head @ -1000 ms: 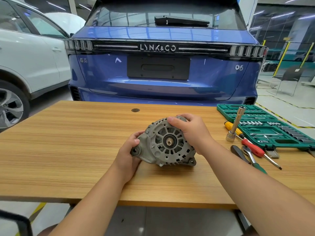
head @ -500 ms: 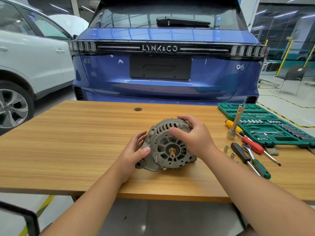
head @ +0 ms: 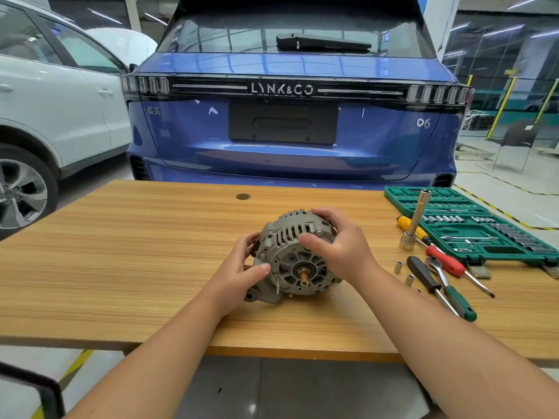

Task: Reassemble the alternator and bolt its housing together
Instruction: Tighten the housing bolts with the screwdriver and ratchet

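Standing at the wooden table (head: 121, 267), with a blue car (head: 290, 131) parked just behind it and a white car (head: 45, 101) to the left. A green socket case (head: 472, 225) lies open at the right edge, screwdrivers (head: 444, 261) and a ratchet (head: 435, 267) beside it, a socket extension (head: 414, 222) standing upright, loose sockets (head: 398, 266) near.

The alternator (head: 293, 258) rests mid-table on its side, shaft end facing the person. Left hand (head: 239, 276) grips the left flank, thumb on the front face; right hand (head: 341, 246) curls over the finned top, thumb on the vents. Both hold it.

One through-bolt (head: 277, 285) stands proud at the lower left (not yet driven, I judge).

Handling, judged: heavy, rigid cast metal, rounded so it may roll; the fins are edged. Best held by the housing rim and mounting lug, clear of the shaft.
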The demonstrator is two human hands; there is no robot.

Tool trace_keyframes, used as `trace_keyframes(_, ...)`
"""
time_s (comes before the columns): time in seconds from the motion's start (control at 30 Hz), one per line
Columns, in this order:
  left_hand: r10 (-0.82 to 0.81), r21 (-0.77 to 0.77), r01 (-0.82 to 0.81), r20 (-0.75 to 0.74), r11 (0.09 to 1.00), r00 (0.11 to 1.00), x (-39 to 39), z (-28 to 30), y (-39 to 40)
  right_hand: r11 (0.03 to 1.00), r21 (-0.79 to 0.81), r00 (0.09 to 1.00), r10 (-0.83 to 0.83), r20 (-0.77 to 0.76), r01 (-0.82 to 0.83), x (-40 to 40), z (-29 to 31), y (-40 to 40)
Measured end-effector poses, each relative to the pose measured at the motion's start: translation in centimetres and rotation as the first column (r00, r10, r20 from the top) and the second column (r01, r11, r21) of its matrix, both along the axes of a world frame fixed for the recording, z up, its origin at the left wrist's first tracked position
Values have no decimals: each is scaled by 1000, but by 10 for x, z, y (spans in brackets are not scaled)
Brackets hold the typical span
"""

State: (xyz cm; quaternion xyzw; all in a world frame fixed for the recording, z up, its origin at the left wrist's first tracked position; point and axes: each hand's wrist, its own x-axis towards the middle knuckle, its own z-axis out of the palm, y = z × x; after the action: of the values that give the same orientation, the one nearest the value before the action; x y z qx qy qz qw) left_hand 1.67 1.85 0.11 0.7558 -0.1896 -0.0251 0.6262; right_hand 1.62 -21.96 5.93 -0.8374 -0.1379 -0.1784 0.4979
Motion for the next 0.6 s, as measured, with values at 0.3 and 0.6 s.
trace_keyframes(0.3,43,-113,-84,-323,990,946,-2,24,-11,999,8,959,-48,-278,52,-3,12,3)
trace_keyframes(0.6,2,-158,-170,-726,973,688,7,66,-12,917,196,534,-21,-846,347,14,45,6)
